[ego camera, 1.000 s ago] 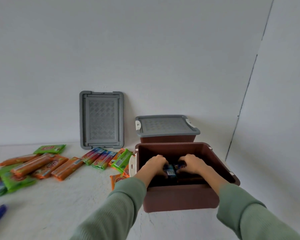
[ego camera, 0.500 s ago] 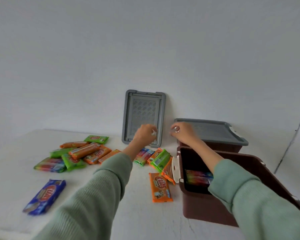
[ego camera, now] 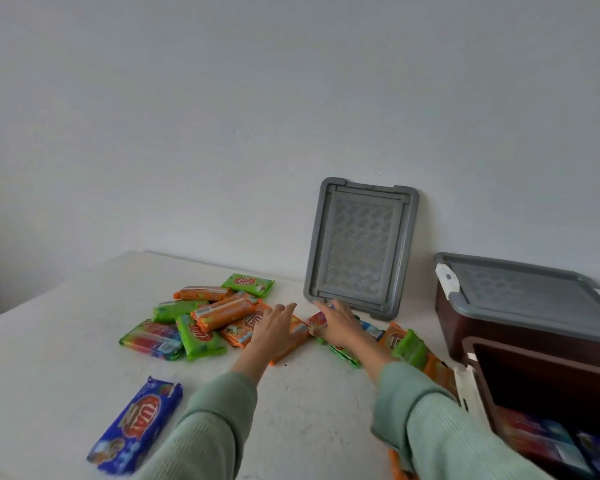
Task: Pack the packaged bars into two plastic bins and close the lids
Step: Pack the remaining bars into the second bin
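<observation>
Several packaged bars in orange and green wrappers (ego camera: 208, 317) lie in a heap on the white table. A blue bar (ego camera: 136, 429) lies alone at the front left. My left hand (ego camera: 274, 330) is spread flat over an orange bar (ego camera: 293, 344). My right hand (ego camera: 340, 327) reaches with straight fingers onto the bars below the leaning grey lid (ego camera: 361, 247). The open brown bin (ego camera: 534, 382) at the right holds a few bars (ego camera: 548, 439). Behind it stands a second brown bin with its grey lid on (ego camera: 527, 292).
The white table (ego camera: 66, 341) ends at a wall behind and at its left edge. More green and orange bars (ego camera: 413, 348) lie beside the open bin's white latch (ego camera: 468, 393).
Both hands left the open bin, swung left and came down onto the bars on the table. The view turned left with them.
</observation>
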A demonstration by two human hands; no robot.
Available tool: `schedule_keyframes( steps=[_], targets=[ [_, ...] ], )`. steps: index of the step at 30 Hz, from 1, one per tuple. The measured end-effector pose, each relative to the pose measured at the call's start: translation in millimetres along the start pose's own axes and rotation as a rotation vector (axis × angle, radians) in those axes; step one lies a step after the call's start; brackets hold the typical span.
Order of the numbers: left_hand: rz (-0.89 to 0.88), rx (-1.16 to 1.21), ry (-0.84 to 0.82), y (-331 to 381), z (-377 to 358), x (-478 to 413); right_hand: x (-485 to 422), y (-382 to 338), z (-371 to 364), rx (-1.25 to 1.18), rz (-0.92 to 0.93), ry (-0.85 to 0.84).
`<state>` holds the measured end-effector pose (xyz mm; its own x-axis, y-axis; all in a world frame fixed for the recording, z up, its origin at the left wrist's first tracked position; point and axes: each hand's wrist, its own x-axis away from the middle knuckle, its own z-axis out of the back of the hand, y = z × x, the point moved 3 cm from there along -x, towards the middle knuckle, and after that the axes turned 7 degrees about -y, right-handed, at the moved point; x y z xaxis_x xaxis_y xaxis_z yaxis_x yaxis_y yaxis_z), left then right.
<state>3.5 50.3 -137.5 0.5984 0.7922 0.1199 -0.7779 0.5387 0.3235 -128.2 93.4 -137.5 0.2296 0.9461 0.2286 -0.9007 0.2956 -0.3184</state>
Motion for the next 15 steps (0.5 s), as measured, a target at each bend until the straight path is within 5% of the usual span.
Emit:
schedule_keyframes(
  steps=[5,15],
  targets=[
    [-0.016,-0.126,-0.017,-15,-24,-14,-27,8,-20,0.145,0.015,-0.072],
    [-0.004,-0.114,0.067,-20,-40,12,-3,4,-42,0.137,0.134,0.277]
  ],
)
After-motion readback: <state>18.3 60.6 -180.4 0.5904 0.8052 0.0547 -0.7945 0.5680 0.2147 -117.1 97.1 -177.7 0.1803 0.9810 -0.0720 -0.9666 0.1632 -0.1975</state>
